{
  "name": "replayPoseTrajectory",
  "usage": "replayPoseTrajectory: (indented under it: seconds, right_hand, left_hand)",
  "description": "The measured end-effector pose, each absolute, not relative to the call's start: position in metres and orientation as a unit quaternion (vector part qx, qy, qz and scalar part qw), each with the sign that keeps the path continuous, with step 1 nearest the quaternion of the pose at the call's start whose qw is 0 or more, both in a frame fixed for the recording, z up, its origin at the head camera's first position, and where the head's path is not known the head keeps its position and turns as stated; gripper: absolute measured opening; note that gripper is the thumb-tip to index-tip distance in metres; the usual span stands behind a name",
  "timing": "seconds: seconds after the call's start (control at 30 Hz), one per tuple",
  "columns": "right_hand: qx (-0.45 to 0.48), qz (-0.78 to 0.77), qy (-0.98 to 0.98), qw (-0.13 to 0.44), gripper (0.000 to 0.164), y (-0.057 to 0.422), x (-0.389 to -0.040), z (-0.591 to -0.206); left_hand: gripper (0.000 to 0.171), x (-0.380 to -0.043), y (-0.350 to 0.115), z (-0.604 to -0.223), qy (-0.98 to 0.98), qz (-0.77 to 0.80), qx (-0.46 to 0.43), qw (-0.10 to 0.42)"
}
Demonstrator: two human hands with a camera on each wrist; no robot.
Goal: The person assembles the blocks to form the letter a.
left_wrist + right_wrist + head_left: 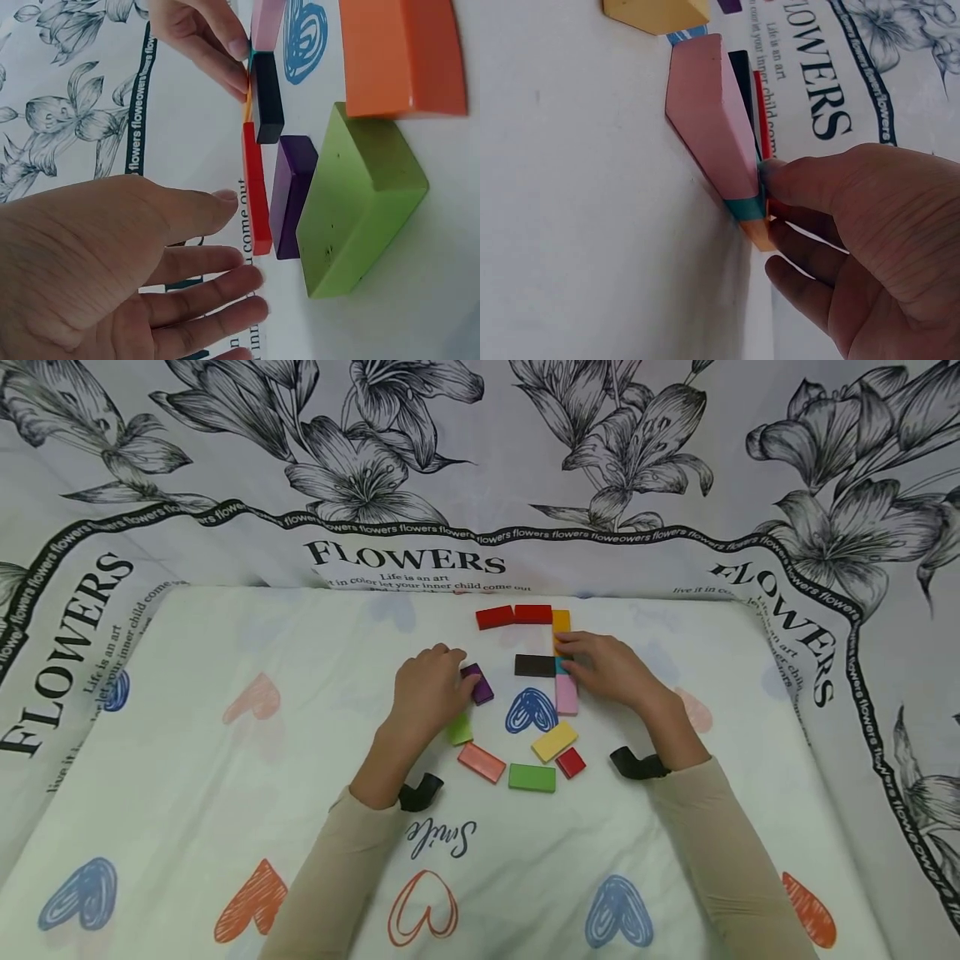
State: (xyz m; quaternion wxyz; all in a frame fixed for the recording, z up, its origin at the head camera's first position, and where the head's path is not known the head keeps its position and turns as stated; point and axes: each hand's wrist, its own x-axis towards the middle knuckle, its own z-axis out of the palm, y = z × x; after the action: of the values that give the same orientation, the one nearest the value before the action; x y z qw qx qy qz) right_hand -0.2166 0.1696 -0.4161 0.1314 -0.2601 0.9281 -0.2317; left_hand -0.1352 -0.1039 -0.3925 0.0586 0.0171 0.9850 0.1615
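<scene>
I'm seeing the left hand (427, 689) resting by the blocks, fingers spread, thumb standing apart, no pinch showing. The lime block (460, 732) is lying close under its wrist; a sagging forearm could be shoving it. The purple block (483, 691) is sitting angled by the thumb; a clumsy thumb swing could be twisting it. The black block (534, 666) is seemingly butting against the teal block (744, 208), so sideways pressure could be skewing both. The right hand (611, 672) is touching around the teal block and orange block (561, 622); I'm not telling whether it's pinching. Overpressing there could be sliding the pink block (567, 695) out of line.
</scene>
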Motion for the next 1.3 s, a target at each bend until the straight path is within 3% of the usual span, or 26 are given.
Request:
replayPoseTrajectory:
  seconds: [0.2,0.83,1.3]
  right_hand:
    - [-0.257,-0.230,0.929,0.132,0.042,0.166,-0.217,-0.422]
    - [-0.262,-0.228,0.929,0.129,0.043,0.168,-0.214,-0.419]
    - [-0.256,-0.233,0.929,0.134,0.043,0.168,-0.215,-0.417]
  left_hand:
    - [0.037,-0.127,-0.104,-0.395,0.987,0.150,0.007,0.059]
    - [0.052,-0.122,-0.086,-0.410,0.993,0.109,0.004,0.049]
    - [0.026,-0.124,-0.092,-0.407,0.991,0.123,-0.008,0.043]
